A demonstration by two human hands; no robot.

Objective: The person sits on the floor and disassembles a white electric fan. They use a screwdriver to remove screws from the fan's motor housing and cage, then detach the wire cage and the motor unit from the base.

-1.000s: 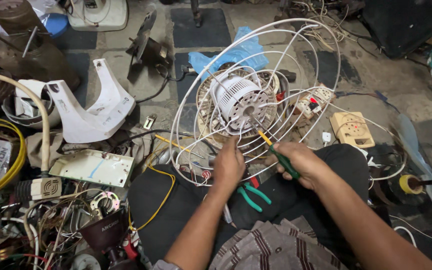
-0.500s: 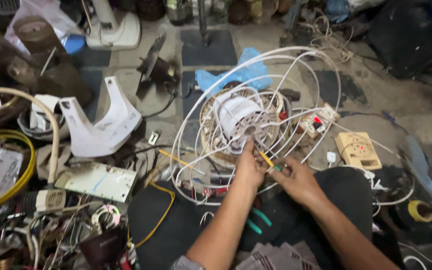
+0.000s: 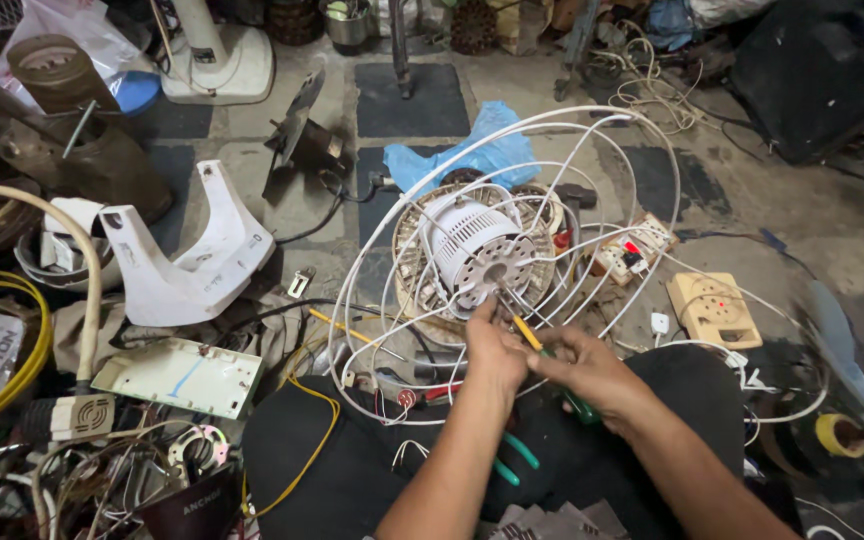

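Gripped in the right hand is a screwdriver with a yellow shaft and green handle, its tip angled up and left toward the hub of a white fan motor. The left hand is closed at the fingertips, pinched at the base of the motor just beside the screwdriver tip; what is pinched cannot be told. Both forearms are stretched over a dark cloth at the near edge, where green-handled pliers are partly hidden under the left arm. The motor is seated in a white wire fan guard at the scene's centre, tilted toward the camera, with white cables looped around it. To the right, a beige power strip is laid on the floor. To the left, a flat white panel and a curved white plastic stand are seen. Farther off, a blue plastic bag is lying behind the guard.
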